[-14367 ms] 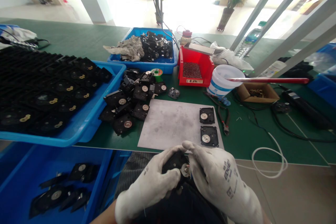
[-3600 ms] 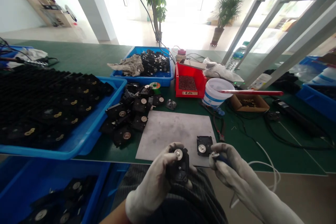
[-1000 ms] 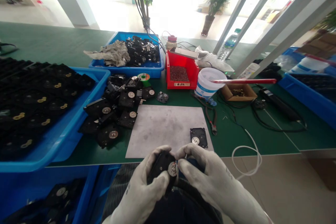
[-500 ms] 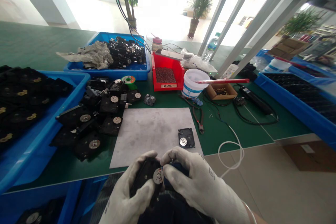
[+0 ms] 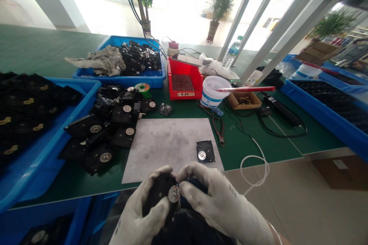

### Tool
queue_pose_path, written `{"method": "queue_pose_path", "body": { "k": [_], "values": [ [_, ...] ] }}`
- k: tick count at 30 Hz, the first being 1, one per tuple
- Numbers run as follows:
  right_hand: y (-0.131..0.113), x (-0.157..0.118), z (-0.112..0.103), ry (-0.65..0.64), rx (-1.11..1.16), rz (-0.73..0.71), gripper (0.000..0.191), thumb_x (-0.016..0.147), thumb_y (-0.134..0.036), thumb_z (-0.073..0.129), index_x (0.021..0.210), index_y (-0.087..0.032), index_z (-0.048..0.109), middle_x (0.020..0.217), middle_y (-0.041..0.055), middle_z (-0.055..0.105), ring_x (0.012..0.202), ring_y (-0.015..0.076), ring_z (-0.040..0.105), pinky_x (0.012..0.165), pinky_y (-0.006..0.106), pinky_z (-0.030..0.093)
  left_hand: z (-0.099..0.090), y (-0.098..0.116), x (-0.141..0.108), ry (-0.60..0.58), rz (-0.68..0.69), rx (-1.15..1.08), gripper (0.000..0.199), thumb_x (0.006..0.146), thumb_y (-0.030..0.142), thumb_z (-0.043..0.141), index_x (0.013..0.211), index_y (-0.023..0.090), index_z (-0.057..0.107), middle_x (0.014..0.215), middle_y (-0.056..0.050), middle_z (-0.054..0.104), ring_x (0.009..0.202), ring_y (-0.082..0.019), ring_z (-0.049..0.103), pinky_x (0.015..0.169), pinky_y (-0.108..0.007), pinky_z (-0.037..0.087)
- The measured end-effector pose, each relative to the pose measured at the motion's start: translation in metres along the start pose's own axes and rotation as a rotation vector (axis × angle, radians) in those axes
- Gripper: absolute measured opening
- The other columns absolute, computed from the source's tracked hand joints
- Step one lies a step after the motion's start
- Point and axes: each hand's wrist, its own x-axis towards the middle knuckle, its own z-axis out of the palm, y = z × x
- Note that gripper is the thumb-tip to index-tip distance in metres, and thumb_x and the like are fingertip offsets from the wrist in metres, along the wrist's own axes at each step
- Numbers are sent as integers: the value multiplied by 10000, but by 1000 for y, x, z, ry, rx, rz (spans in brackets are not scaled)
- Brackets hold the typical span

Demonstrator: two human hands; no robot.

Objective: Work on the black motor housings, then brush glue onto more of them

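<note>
My left hand (image 5: pixel 140 210), in a white glove, grips a black square unit (image 5: pixel 162 193) with a round metal hub (image 5: pixel 173 194) at its right side. My right hand (image 5: pixel 215 199), also gloved, presses close against that hub. A blue-handled tool (image 5: pixel 195 184) shows between the hands, apparently held in my right hand, its tip mostly hidden by the fingers. A similar black unit (image 5: pixel 205 151) lies flat near the right edge of the grey metal sheet (image 5: pixel 169 145), just beyond my hands.
Left of the sheet sits a heap of black units (image 5: pixel 115 130) beside a blue tray (image 5: pixel 37 153) of them. Behind are a blue bin (image 5: pixel 120 61), red bin (image 5: pixel 181 84), white bucket (image 5: pixel 215 92) and cutters (image 5: pixel 218 134). A white cable (image 5: pixel 255 168) hangs over the bench's front edge.
Compared with earlier frames, my hands have come together on the unit, and only one unit remains on the sheet instead of two. The view has swung slightly; the last half second shows little movement.
</note>
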Motion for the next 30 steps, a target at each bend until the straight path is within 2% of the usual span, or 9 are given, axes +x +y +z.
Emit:
{"method": "queue_pose_path", "body": {
  "k": [3, 5, 9, 11, 13, 15, 19, 24, 30],
  "values": [
    [2, 1, 1, 2, 38, -19, 123, 972, -236, 600, 1038, -254, 702, 939, -22, 755, 878, 147, 695, 776, 221, 511, -2, -2, 1, -22, -5, 6, 615, 757, 478, 836, 1293, 201, 718, 1175, -85, 786, 660, -181, 677, 668, -266, 617],
    [4, 1, -1, 11, 143, -45, 129, 980, -308, 632, 1054, -227, 700, 904, -6, 732, 793, 128, 658, 700, 200, 491, -3, -2, 2, -36, -1, 4, 638, 752, 492, 848, 1302, 196, 716, 1168, -89, 793, 740, -214, 723, 723, -274, 631],
    [10, 1, -10, -122, 527, 72, 549, 1055, -668, 421, 1024, -175, 659, 663, 13, 682, 468, 84, 437, 440, 175, 309, -3, -2, 4, -58, -10, -58, 677, 766, 508, 856, 1344, 190, 703, 1244, -120, 781, 1143, -340, 739, 897, -298, 627],
    [13, 1, -14, -227, 591, 172, 682, 1062, -735, 270, 931, -175, 637, 580, 23, 665, 397, 80, 346, 394, 182, 224, -3, 0, 4, -72, -45, -82, 684, 779, 493, 850, 1376, 202, 685, 1287, -127, 766, 1182, -360, 728, 910, -319, 629],
    [16, 1, -15, -223, 519, 164, 673, 1062, -730, 294, 886, -177, 635, 551, 14, 632, 410, 87, 364, 407, 192, 238, -3, 2, 5, -91, -76, -86, 683, 785, 474, 841, 1393, 212, 672, 1299, -129, 760, 1139, -361, 743, 882, -340, 639],
    [17, 0, -14, -109, 375, 64, 562, 1064, -646, 419, 846, -177, 636, 585, 1, 600, 497, 105, 444, 470, 210, 316, -3, 2, 6, -105, -66, -69, 660, 796, 453, 821, 1393, 211, 675, 1285, -127, 765, 1120, -356, 744, 875, -343, 634],
    [13, 1, -7, 135, -11, -188, 375, 1033, -371, 527, 714, -186, 592, 645, -6, 564, 595, 122, 493, 557, 256, 362, -3, 3, 6, -126, -18, -14, 610, 818, 417, 784, 1382, 205, 689, 1213, -106, 786, 1103, -327, 738, 880, -308, 610],
    [9, 7, -1, 423, -401, -577, 398, 996, -235, 579, 600, -191, 566, 574, -8, 561, 549, 110, 496, 606, 288, 353, -4, 4, 6, -165, -21, 16, 618, 830, 426, 755, 1400, 202, 679, 1188, -103, 783, 1041, -323, 740, 870, -337, 615],
    [10, 10, -2, 428, -480, -663, 433, 991, -231, 602, 564, -194, 542, 530, -27, 514, 497, 95, 457, 575, 281, 332, -5, 4, 4, -175, -29, 5, 648, 800, 412, 763, 1406, 196, 682, 1176, -110, 780, 1046, -339, 735, 821, -335, 624]
  ]
}}
